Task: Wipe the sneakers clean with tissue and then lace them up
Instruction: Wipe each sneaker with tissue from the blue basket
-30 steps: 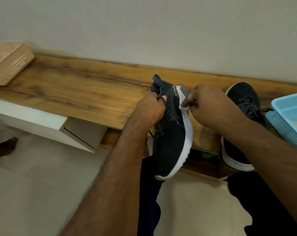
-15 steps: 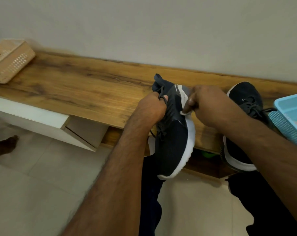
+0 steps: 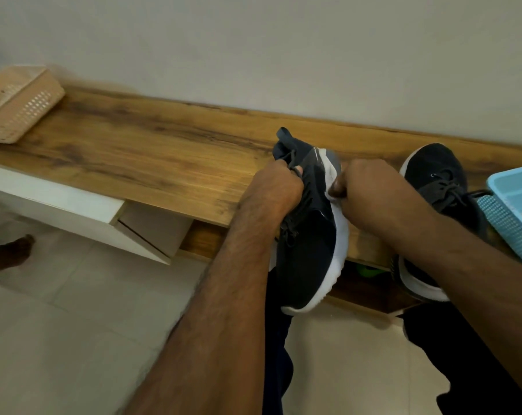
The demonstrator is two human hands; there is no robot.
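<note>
A dark sneaker [image 3: 309, 253] with a white sole is held tilted, its heel up over the wooden bench [image 3: 152, 157] and its toe hanging past the front edge. My left hand [image 3: 276, 190] grips it at the laces and collar. My right hand [image 3: 370, 193] pinches a small white tissue [image 3: 331, 195] against the white sole near the heel. The second dark sneaker [image 3: 433, 181] lies on the bench to the right, laces in place, partly hidden behind my right forearm.
A light blue plastic basket [image 3: 511, 211] sits at the bench's right end, beside the second sneaker. A beige perforated basket [image 3: 17, 106] stands at the far left. Below are white drawers [image 3: 74, 211], a tiled floor, my dark trousers, and another person's foot [image 3: 14, 250] at the left.
My right hand with the tissue has slid a little down along the white sole near the heel. The left hand keeps the same grip on the sneaker.
</note>
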